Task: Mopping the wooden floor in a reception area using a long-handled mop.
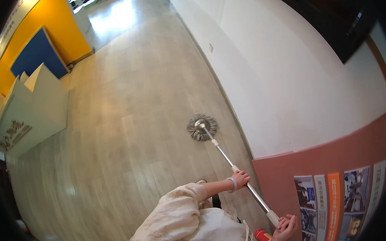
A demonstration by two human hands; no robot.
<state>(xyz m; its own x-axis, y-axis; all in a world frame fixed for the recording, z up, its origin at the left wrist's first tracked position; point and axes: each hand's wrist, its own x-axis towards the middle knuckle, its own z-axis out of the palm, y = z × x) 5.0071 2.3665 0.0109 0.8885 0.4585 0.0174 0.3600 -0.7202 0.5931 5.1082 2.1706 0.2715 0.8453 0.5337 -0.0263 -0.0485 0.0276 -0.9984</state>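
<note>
A mop (pixel 222 152) with a metal pole and a round head of grey strands (pixel 196 130) slants across the view, its head flat on the wood-look floor near the base of the white wall. My left hand (pixel 239 179), with a pale bracelet at the wrist, wraps round the middle of the pole. Farther down, at the pole's light-coloured end grip, my right hand (pixel 286 225) is closed round the handle. A red cylinder (pixel 263 237) shows beside my right wrist, partly hidden.
A white wall (pixel 261 85) runs along the right, with a dark screen (pixel 323 11) high on it. Nearer stands a reddish panel (pixel 276 177) with printed pictures. At left are a white counter (pixel 46 107), a blue board (pixel 41 54) and a yellow wall (pixel 65 26).
</note>
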